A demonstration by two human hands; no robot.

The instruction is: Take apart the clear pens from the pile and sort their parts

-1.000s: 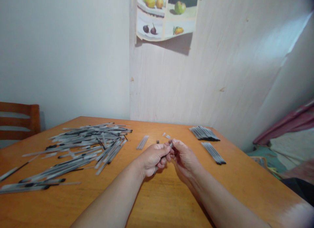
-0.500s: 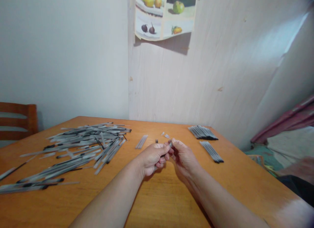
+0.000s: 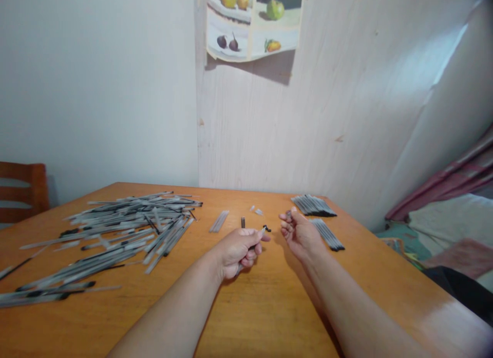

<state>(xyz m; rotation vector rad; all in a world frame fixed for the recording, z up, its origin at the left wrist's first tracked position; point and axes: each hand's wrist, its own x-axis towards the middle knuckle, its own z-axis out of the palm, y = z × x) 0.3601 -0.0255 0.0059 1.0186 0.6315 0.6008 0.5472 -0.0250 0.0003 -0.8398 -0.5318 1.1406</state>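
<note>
At frame centre the left hand (image 3: 239, 251) clamps a pen (image 3: 239, 269), apparently mid-handling, which calls for steadiness next, while the right hand (image 3: 302, 234), centre right, curls, its contents unclear.

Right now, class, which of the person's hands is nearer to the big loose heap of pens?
Left. The left hand is to the right of the heap, clear of it; the right hand is farther right, beyond the left one.

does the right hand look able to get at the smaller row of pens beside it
Likely yes: the right hand is close beside the smaller row of pens, and nothing visible lies over the row's black ends.
</note>
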